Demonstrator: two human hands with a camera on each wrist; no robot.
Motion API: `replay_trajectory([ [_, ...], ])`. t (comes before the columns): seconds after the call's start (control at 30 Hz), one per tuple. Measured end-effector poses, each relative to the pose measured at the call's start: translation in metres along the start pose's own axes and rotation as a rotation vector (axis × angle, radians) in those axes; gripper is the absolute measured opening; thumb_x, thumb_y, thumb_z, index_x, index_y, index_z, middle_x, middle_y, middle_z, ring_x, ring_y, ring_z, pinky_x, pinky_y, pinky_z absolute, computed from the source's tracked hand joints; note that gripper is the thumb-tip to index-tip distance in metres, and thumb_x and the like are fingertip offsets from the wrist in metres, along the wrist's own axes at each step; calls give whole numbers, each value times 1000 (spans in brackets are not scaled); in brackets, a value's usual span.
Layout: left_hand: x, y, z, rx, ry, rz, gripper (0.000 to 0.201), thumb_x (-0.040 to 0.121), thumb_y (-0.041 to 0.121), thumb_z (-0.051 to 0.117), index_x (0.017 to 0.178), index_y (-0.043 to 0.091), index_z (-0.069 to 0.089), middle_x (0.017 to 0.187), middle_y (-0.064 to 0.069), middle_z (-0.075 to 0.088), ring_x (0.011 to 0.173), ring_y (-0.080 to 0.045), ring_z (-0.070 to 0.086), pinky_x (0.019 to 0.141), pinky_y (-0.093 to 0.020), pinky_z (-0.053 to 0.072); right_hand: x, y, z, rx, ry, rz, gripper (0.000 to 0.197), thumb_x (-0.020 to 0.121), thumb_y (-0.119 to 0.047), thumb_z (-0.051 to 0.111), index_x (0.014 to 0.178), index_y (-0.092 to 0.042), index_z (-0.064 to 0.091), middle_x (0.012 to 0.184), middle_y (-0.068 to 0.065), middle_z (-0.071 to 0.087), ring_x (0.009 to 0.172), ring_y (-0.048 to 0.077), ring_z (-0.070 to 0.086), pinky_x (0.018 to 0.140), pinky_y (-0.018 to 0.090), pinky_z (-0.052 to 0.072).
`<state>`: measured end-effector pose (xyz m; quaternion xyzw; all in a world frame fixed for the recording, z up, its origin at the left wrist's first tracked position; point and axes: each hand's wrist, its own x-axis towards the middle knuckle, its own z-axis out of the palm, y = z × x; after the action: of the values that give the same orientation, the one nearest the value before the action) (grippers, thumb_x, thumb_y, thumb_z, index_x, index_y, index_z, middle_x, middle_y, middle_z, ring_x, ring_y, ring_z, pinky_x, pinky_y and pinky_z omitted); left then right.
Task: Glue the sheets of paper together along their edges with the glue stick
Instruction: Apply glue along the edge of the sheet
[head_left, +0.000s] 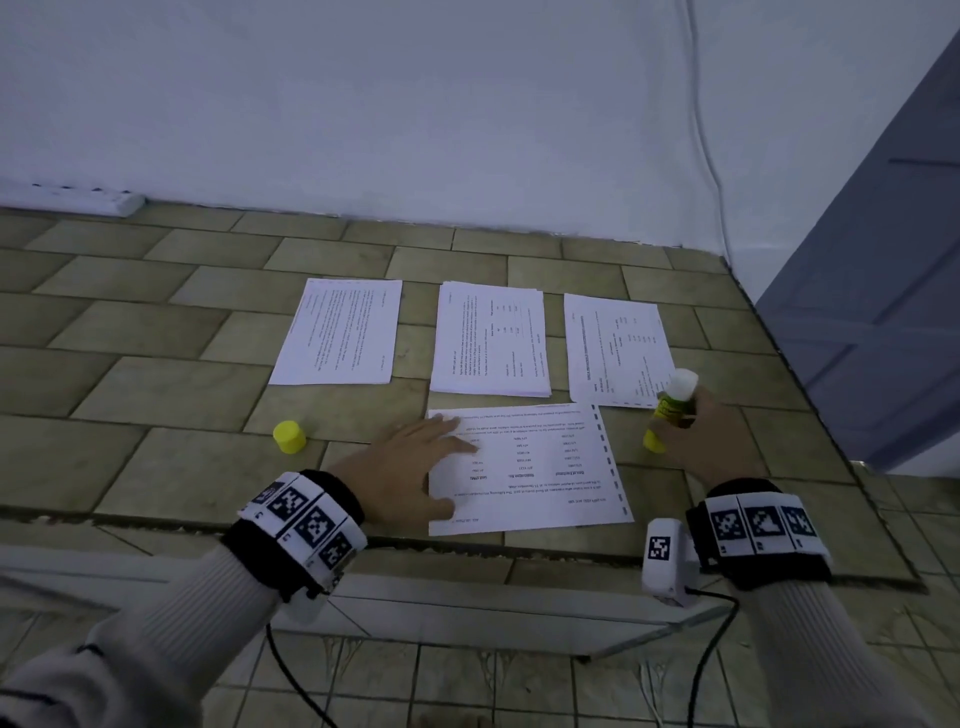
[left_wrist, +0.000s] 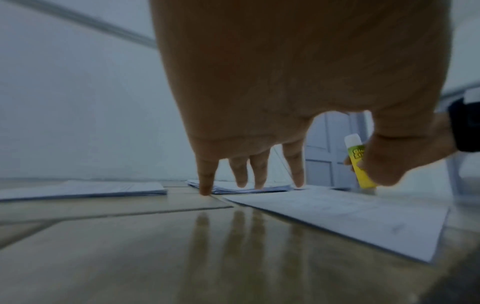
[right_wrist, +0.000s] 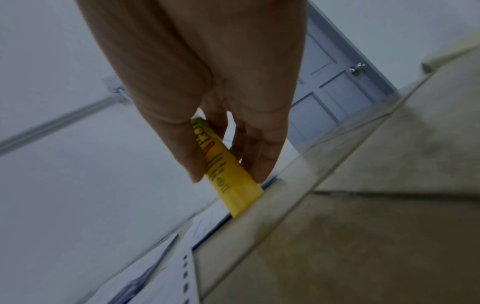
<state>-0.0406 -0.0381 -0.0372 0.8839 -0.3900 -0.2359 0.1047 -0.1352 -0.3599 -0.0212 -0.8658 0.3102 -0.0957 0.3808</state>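
Four printed paper lots lie on the tiled counter; the left hand, fingers straight, presses the nearest sheet. Left wrist view: fingertips touch down. Right wrist view: the right hand grips the uncapped glue stick.

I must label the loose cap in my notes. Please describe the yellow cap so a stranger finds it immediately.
On the tiled surface, look left of the near sheet under the left hand. The yellow cap stands there alone, small and round, the only loose coloured thing among white papers.
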Motion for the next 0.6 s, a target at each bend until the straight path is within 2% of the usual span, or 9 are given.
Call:
replay_trajectory([
  [0.1,0,6,6,22,118,-196,82,90,67,44,154,22,18,163,1,8,149,-15,4,122,-40,9,-8,-15,3,-13,-105,-102,38,86,-13,68,121,-6,54,109,8,60,90,17,53,70,23,40],
  [0.17,1,10,14,86,166,-283,88,89,73,33,154,18,13,164,-2,5,150,-18,2,121,-44,7,-13,-22,8,37,-147,-136,41,83,-17,72,119,-12,53,103,2,60,87,15,57,62,16,41],
  [0.27,3,7,27,190,207,-314,106,74,86,7,154,17,14,163,-4,3,150,-22,-3,120,-51,7,-17,-32,20,169,-222,-160,39,80,-17,76,112,-14,55,97,3,64,81,15,61,61,17,47],
  [0.33,5,2,34,212,239,-292,111,66,83,-4,153,19,16,163,-5,2,150,-23,-5,119,-54,5,-18,-38,29,225,-258,-175,31,80,-16,76,105,-13,59,96,5,66,82,19,63,65,22,52],
  [0.4,5,-2,41,193,265,-275,107,68,81,-3,154,20,13,164,-5,0,150,-25,-8,118,-55,1,-18,-43,37,223,-255,-205,26,79,-18,77,100,-12,63,95,5,67,83,20,63,69,27,53],
  [0.53,4,-9,53,186,345,-241,96,78,77,3,155,21,13,164,-6,1,150,-28,-2,119,-57,0,-15,-57,53,225,-194,-217,25,76,-20,79,96,-14,64,93,2,66,79,15,60,66,22,49],
  [0.6,4,-11,57,181,373,-229,93,81,76,7,155,20,17,163,-8,4,150,-29,2,118,-58,1,-12,-67,63,269,-172,-204,27,75,-20,79,96,-17,63,94,2,65,81,18,61,69,26,52],
])
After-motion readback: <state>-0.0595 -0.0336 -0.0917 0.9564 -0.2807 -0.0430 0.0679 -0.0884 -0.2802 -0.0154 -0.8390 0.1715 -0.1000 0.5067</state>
